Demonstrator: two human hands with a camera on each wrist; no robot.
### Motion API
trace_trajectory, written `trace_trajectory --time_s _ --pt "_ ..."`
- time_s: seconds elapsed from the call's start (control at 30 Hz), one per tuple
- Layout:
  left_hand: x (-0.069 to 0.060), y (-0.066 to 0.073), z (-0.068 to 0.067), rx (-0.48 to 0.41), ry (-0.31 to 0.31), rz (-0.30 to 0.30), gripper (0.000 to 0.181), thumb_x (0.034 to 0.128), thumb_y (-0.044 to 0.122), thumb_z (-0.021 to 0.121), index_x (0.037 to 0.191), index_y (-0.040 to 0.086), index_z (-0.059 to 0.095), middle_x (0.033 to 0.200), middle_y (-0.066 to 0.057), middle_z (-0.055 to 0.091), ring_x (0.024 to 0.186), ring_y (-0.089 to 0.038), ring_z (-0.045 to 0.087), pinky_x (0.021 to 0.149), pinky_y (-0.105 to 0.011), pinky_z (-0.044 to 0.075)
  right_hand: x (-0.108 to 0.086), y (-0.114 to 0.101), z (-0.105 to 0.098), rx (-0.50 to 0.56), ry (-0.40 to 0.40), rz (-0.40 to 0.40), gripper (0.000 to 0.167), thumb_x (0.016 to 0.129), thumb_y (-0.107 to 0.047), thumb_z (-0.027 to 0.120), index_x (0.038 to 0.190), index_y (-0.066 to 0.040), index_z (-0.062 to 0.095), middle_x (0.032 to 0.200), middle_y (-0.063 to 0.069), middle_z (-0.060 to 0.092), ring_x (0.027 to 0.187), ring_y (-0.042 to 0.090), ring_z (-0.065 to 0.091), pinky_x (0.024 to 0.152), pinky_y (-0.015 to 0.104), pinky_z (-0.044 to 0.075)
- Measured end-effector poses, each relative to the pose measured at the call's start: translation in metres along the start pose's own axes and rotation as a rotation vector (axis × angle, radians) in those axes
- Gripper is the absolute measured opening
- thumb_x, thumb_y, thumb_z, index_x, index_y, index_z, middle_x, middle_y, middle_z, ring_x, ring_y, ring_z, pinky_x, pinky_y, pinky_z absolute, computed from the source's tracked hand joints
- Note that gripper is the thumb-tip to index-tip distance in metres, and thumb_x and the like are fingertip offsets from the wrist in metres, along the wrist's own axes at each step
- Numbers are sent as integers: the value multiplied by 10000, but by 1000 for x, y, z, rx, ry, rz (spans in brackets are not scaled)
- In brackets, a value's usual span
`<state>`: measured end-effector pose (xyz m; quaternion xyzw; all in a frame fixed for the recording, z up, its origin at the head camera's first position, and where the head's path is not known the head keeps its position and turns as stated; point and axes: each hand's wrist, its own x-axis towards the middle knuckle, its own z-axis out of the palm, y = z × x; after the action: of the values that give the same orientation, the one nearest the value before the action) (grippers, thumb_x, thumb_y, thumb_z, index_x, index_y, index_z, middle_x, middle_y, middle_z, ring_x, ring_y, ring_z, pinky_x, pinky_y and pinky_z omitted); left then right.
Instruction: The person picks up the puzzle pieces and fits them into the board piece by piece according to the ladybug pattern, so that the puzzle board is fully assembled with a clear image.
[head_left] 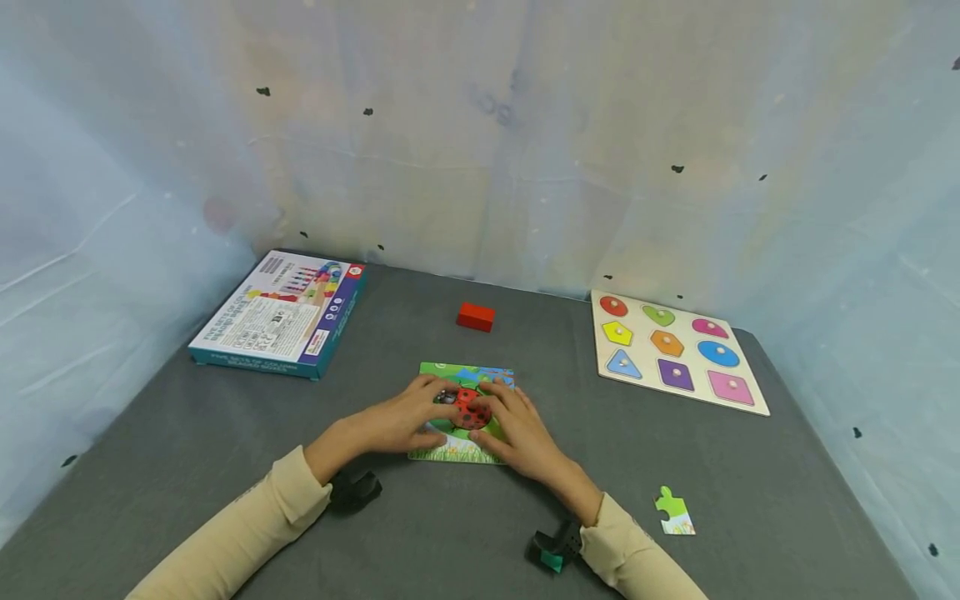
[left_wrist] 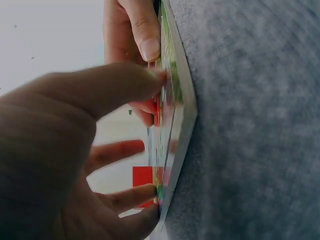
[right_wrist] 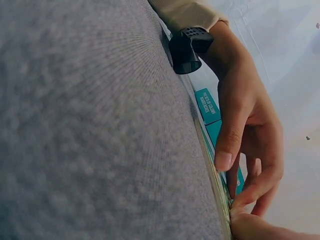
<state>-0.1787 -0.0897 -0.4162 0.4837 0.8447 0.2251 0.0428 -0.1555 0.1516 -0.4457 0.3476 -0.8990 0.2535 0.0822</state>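
Observation:
A jigsaw puzzle [head_left: 457, 452] with a red ladybug on green grass lies flat on the grey table in front of me. My left hand [head_left: 408, 419] rests on its left side, fingers spread and gently bent, thumb near the lower edge. From the right, my right hand [head_left: 519, 431] touches the picture, its fingertips close to the left ones over the ladybug. Seen low in the left wrist view, the puzzle's pale edge [left_wrist: 186, 120] lies under the fingertips. Parts of the picture are hidden beneath both hands. A loose green puzzle piece [head_left: 677, 513] lies to the right, apart from them.
A red block [head_left: 476, 317] sits beyond the puzzle. At the back left lies a flat teal and white game box [head_left: 277, 317]. A wooden board with colourful knobbed shapes [head_left: 645, 346] lies at the back right. Pale sheeting [head_left: 480, 167] walls the table.

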Motion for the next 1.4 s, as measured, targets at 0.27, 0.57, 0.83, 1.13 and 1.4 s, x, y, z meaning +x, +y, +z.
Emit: trace_trajectory --time_s 0.27,0.57,0.83,1.13,1.4 --pt "-1 -4 4 -34 -28 83 282 900 213 625 1176 239 578 1402 -123 395 1329 -321 298 1013 -654 189 0 -2 1 -79 -19 60 644 914 -361 584 1450 -106 334 1504 210 214 1392 373 159 1054 592 196" --pt "-5 -4 6 20 -88 20 436 938 276 561 1361 199 490 1439 -153 351 1352 -320 276 1050 -625 143 -3 -3 2 -94 -74 101 685 939 -377 529 1485 -87 234 1533 199 123 1414 343 68 1098 537 121" --pt "-3 0 4 41 -105 9 443 944 288 549 1379 258 470 1455 -131 342 1365 -296 264 1064 -603 142 -6 1 -15 126 -116 127 646 976 -334 476 1491 -67 191 1543 173 106 1415 347 42 1097 553 85" --pt "-1 1 2 12 -97 12 428 932 286 571 1354 274 498 1449 -105 351 1352 -270 292 1070 -600 127 -32 6 -54 218 -60 126 747 892 -303 634 1494 -147 219 1551 5 158 1405 258 181 1050 534 262" --pt "-3 -1 2 -27 -102 30 427 935 262 569 1356 259 494 1442 -127 347 1341 -278 306 1082 -569 144 -78 9 -86 101 26 184 860 773 -263 767 1476 -208 274 1495 59 319 1355 223 313 992 508 347"
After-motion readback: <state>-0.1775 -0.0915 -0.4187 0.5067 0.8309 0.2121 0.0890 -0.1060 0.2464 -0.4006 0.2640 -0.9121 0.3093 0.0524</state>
